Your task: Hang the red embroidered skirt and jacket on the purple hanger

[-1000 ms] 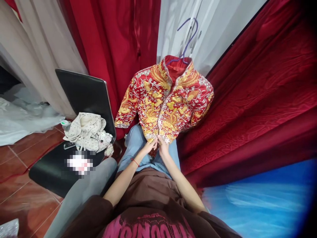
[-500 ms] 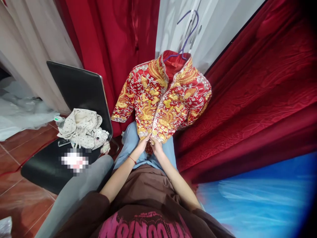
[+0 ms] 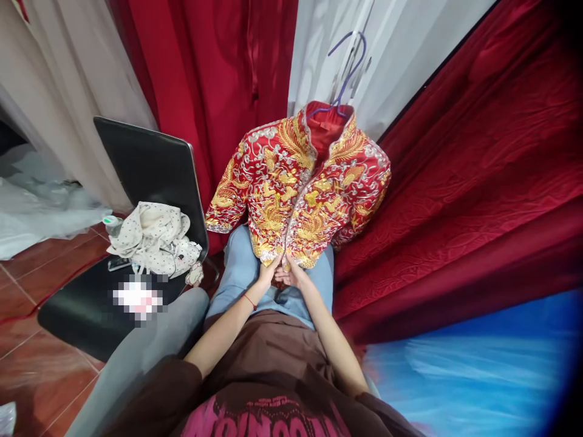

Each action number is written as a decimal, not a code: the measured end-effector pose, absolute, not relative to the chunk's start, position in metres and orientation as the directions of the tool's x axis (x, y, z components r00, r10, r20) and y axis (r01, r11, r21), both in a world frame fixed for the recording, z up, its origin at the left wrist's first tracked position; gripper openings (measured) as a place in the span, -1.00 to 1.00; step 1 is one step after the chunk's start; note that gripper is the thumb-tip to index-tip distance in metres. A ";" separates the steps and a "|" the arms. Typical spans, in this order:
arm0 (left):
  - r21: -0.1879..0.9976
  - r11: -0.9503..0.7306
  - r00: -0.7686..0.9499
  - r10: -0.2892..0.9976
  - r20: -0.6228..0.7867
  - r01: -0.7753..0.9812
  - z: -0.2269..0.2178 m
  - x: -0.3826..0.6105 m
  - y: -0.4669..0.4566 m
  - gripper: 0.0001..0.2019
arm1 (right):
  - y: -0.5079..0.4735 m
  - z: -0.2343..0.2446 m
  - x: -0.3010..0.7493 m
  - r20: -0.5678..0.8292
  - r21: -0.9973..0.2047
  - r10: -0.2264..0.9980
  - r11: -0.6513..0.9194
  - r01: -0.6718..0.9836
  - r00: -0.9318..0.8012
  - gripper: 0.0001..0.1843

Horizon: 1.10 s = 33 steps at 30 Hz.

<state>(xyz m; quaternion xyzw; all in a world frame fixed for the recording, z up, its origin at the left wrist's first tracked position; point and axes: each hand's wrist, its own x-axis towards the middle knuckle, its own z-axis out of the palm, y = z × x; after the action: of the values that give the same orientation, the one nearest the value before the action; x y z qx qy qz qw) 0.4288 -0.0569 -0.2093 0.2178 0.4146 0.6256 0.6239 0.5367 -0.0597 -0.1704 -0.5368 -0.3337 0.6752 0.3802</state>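
A red jacket point(image 3: 273, 200) with gold and silver embroidery and a stand-up collar lies propped in front of me, its hem over my lap. A purple hanger point(image 3: 350, 76) comes out of its collar. At the bottom of the front opening, my left hand point(image 3: 269, 272) pinches the left side of the hem. My right hand point(image 3: 294, 274) grips the hem just right of the opening, thumb on top and fingers underneath. Both hands sit close together, and the parts of the fingers beneath the cloth are hidden.
A black chair point(image 3: 150, 158) on my left bears a white dotted cloth bag point(image 3: 155, 237) and a phone point(image 3: 119, 263). Red curtains point(image 3: 478, 164) hang at right and behind. Blue tulle point(image 3: 455, 364) spreads at lower right, white tulle point(image 3: 40, 206) at far left.
The jacket's hem and both hands sit slightly lower and farther right in view. My right hand's fingers have straightened out beneath the hem.
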 end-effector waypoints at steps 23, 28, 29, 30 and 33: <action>0.768 0.224 0.041 0.967 -0.250 -0.599 -0.220 0.427 -0.054 -0.71 | -0.060 -0.165 0.533 -0.103 -0.979 0.992 -0.113 0.169 0.067 -0.59; 0.754 0.223 0.073 0.971 -0.227 -0.618 -0.217 0.427 -0.055 -0.72 | -0.061 -0.161 0.536 -0.063 -0.986 0.990 -0.081 0.148 0.123 -0.64; 0.753 0.220 0.075 0.972 -0.223 -0.620 -0.217 0.428 -0.056 -0.69 | -0.061 -0.161 0.535 -0.064 -0.987 0.988 -0.084 0.140 0.138 -0.66; 0.754 0.219 0.077 0.973 -0.218 -0.619 -0.217 0.429 -0.056 -0.67 | -0.061 -0.160 0.534 -0.071 -0.988 0.986 -0.090 0.127 0.150 -0.67; 0.773 0.218 0.091 0.975 -0.204 -0.596 -0.217 0.429 -0.057 -0.62 | -0.061 -0.159 0.530 -0.125 -0.989 0.982 -0.135 0.061 0.141 -0.69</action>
<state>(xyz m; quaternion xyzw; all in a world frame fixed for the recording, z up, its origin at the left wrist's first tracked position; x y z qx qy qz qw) 0.4290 -0.0569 -0.2169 0.2611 0.3627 0.5682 0.6909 0.5299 -0.0614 -0.1589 -0.5819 -0.4482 0.4782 0.4814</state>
